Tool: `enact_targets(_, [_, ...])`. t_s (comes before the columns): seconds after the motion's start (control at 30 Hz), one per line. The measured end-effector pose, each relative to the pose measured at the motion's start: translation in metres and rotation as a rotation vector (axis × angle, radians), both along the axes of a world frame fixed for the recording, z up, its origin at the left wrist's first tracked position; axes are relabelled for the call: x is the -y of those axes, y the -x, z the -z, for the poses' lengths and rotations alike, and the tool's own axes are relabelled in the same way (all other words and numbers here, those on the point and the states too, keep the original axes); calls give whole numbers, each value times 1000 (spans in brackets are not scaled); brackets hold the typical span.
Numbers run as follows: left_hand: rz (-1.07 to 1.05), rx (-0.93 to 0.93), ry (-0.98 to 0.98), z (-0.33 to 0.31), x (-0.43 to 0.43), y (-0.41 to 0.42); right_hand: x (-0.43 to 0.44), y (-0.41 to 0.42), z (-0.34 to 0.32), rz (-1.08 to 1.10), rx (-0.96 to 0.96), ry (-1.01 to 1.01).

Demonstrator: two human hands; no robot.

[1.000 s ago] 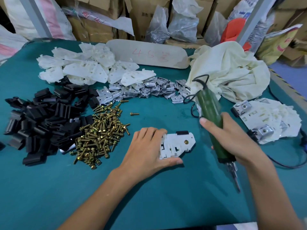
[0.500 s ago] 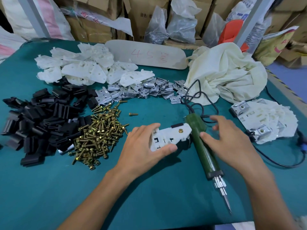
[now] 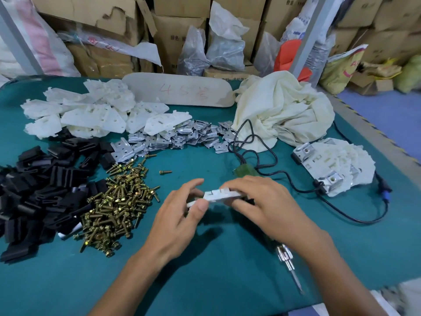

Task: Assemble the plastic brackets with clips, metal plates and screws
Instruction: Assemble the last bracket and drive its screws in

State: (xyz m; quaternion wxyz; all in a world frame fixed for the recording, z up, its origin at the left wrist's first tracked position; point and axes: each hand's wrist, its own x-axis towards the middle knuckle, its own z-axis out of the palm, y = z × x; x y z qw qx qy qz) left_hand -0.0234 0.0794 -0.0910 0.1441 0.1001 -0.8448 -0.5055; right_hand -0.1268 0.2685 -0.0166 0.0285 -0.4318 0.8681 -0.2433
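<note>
A white plastic bracket [image 3: 218, 195] is held just above the green table, turned nearly edge-on to me. My left hand [image 3: 180, 222] pinches its left end between thumb and fingers. My right hand [image 3: 262, 204] grips its right end from above. The green electric screwdriver [image 3: 245, 171] lies on the table under my right hand, its metal bit [image 3: 289, 270] pointing toward me. Left of the hands lie brass screws [image 3: 116, 201] and black clips [image 3: 38, 190]. Metal plates [image 3: 177, 137] and loose white brackets [image 3: 91, 112] sit farther back.
Finished brackets [image 3: 337, 165] are stacked at the right, beside the screwdriver's black cable [image 3: 341, 213]. A crumpled cream cloth [image 3: 282, 108] and a beige board [image 3: 182, 90] lie at the back. One stray screw [image 3: 165, 171] lies alone. Boxes and bags stand behind the table.
My right hand laid the screwdriver down on the table and took hold of the bracket. Both hands have lifted the bracket and tipped it edge-on.
</note>
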Motion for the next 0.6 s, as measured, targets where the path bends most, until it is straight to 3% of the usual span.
enact_targets(0.23, [-71,0,32,4,-1,3,-60,48,-7,442,-39,325])
enact_targets(0.37, [-76,15,51,4,-2,4,-84,84,3,707,-42,399])
enact_targets(0.6, [-87,25,49,4,-1,3,-103,122,21,877,107,227])
